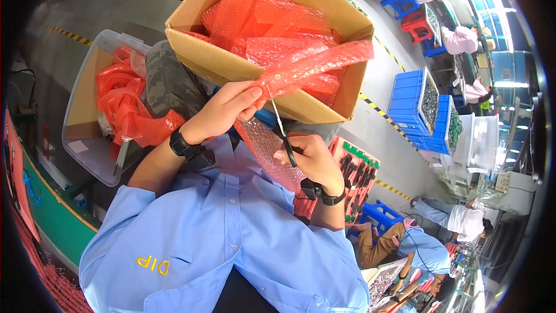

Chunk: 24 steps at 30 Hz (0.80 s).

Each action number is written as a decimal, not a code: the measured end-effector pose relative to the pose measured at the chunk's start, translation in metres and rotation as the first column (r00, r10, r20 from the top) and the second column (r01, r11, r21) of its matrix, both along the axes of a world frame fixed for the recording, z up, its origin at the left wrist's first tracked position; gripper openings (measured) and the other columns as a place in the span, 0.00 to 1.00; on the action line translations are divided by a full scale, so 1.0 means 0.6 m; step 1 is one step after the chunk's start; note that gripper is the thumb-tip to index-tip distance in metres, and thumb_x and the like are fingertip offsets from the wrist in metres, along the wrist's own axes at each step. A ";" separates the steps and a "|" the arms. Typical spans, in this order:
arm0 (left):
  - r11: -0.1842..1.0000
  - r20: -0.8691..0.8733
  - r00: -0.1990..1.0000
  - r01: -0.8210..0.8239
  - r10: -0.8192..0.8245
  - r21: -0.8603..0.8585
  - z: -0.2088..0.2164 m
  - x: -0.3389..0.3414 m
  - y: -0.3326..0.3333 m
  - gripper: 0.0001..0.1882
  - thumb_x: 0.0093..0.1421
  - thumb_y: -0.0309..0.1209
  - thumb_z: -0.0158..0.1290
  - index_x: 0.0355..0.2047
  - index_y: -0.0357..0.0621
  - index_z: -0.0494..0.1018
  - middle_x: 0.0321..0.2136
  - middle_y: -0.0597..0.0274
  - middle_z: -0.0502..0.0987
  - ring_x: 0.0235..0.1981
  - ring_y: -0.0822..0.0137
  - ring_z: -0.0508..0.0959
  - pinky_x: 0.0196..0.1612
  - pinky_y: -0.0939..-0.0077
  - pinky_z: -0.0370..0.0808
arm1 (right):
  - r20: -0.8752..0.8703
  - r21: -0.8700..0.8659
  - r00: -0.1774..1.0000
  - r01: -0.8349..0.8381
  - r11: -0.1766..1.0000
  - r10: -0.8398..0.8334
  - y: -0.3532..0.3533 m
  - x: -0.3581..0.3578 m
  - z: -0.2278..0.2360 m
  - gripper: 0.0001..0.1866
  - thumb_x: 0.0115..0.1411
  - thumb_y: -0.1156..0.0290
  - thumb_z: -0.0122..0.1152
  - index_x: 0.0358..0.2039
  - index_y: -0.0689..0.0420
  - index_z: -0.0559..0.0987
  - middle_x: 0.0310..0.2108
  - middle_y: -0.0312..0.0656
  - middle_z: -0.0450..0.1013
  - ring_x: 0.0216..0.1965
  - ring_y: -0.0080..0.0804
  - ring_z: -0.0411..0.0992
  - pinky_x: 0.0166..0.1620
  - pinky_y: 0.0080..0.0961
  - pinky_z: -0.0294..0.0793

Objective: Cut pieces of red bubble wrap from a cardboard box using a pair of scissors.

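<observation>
My left hand point(234, 104) pinches a strip of red bubble wrap point(315, 69) between thumb and fingers. The strip reaches up and right over the open cardboard box point(223, 58). Below that hand, a paler length of bubble wrap point(269, 153) hangs down toward my right wrist. Black-handled scissors point(281, 130) sit in my right hand point(315, 162), its fingers closed around the handle. Their thin metal blades point up to the strip's edge, just right of my left fingers. More red bubble wrap point(246, 14) fills the box.
On the left stands a translucent plastic bin point(87, 153) holding crumpled red wrap point(130, 101). Blue crates point(405, 95) with small parts stand at right. A pink tray point(353, 197) of black parts lies near my right elbow. Co-workers point(425, 249) sit at lower right.
</observation>
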<state>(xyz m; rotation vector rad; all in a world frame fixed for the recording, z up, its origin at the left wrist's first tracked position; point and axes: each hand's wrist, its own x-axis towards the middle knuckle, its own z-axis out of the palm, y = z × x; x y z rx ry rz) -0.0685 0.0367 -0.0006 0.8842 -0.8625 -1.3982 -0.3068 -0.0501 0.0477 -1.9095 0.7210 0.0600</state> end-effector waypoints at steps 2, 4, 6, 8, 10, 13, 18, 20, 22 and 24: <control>1.000 -0.003 1.000 -0.009 0.009 -0.003 0.000 0.000 0.001 0.18 0.77 0.41 0.43 0.35 0.40 0.69 0.22 0.76 0.59 0.21 0.82 0.55 0.24 0.83 0.50 | -0.048 -0.008 0.999 -0.012 1.000 0.011 -0.001 0.001 0.005 0.20 0.60 0.59 0.70 0.31 0.67 0.78 0.25 0.50 0.68 0.26 0.44 0.65 0.33 0.36 0.68; 1.000 -0.010 1.000 -0.003 0.003 0.010 0.000 0.004 0.001 0.18 0.77 0.41 0.43 0.35 0.41 0.69 0.21 0.76 0.58 0.21 0.82 0.55 0.24 0.83 0.50 | -0.037 0.018 0.999 0.001 1.000 0.000 -0.002 -0.005 0.002 0.20 0.60 0.59 0.70 0.31 0.67 0.78 0.25 0.50 0.68 0.26 0.43 0.65 0.33 0.36 0.68; 1.000 -0.014 1.000 0.000 0.000 0.013 0.001 0.009 0.001 0.18 0.77 0.41 0.43 0.35 0.41 0.69 0.21 0.77 0.58 0.21 0.82 0.55 0.24 0.83 0.50 | -0.013 0.071 0.999 0.033 0.997 -0.032 -0.001 -0.012 -0.003 0.21 0.61 0.58 0.69 0.32 0.67 0.77 0.25 0.50 0.68 0.26 0.41 0.64 0.33 0.35 0.68; 1.000 -0.022 0.999 0.030 -0.029 0.007 0.001 0.015 0.003 0.18 0.76 0.42 0.43 0.35 0.41 0.70 0.23 0.76 0.60 0.22 0.83 0.55 0.24 0.83 0.50 | 0.006 0.071 1.000 0.007 0.997 -0.007 -0.003 -0.017 -0.008 0.21 0.63 0.57 0.68 0.32 0.66 0.78 0.27 0.45 0.69 0.28 0.35 0.66 0.34 0.31 0.68; 0.999 -0.026 0.999 0.043 -0.043 0.002 0.001 0.016 0.003 0.18 0.76 0.42 0.44 0.35 0.41 0.70 0.24 0.76 0.61 0.22 0.83 0.56 0.24 0.83 0.49 | 0.047 0.075 0.998 -0.044 0.996 0.040 -0.005 -0.019 -0.013 0.21 0.66 0.54 0.65 0.33 0.63 0.80 0.30 0.35 0.72 0.32 0.22 0.68 0.37 0.24 0.68; 0.995 -0.019 0.996 0.093 -0.092 0.031 0.000 0.011 0.003 0.18 0.76 0.42 0.44 0.35 0.41 0.71 0.25 0.76 0.62 0.22 0.83 0.56 0.24 0.84 0.50 | 0.039 0.071 0.996 -0.081 0.994 0.078 -0.007 -0.017 -0.020 0.23 0.67 0.51 0.64 0.33 0.62 0.80 0.31 0.36 0.73 0.34 0.23 0.69 0.38 0.25 0.68; 0.987 -0.036 0.987 0.157 -0.156 0.041 0.002 0.008 0.002 0.17 0.76 0.41 0.44 0.36 0.41 0.71 0.25 0.76 0.63 0.22 0.83 0.57 0.24 0.84 0.50 | 0.023 0.097 0.997 -0.071 0.993 0.069 -0.011 -0.012 -0.026 0.24 0.67 0.50 0.64 0.33 0.62 0.80 0.31 0.36 0.74 0.35 0.23 0.70 0.40 0.25 0.69; 0.984 -0.031 0.985 0.168 -0.167 0.052 0.002 0.010 0.001 0.17 0.75 0.41 0.45 0.36 0.41 0.72 0.25 0.76 0.63 0.23 0.83 0.57 0.24 0.84 0.51 | 0.043 0.093 0.998 -0.051 0.994 0.047 -0.009 -0.008 -0.027 0.24 0.65 0.51 0.65 0.32 0.64 0.78 0.29 0.41 0.71 0.32 0.28 0.68 0.37 0.28 0.68; 0.983 -0.029 0.985 0.174 -0.172 0.056 0.002 0.011 0.000 0.17 0.75 0.41 0.45 0.36 0.41 0.72 0.26 0.76 0.64 0.23 0.83 0.57 0.24 0.85 0.51 | 0.084 0.085 0.996 -0.007 0.996 0.000 -0.007 -0.005 -0.027 0.26 0.63 0.53 0.67 0.30 0.68 0.74 0.25 0.50 0.66 0.26 0.39 0.63 0.33 0.36 0.67; 0.983 -0.023 0.985 0.174 -0.173 0.057 0.002 0.011 0.000 0.17 0.75 0.41 0.45 0.36 0.41 0.72 0.26 0.76 0.64 0.23 0.83 0.57 0.24 0.85 0.51 | 0.065 0.070 0.998 -0.002 0.998 -0.003 -0.007 -0.003 -0.020 0.26 0.62 0.52 0.68 0.30 0.68 0.75 0.25 0.50 0.66 0.26 0.39 0.63 0.32 0.35 0.67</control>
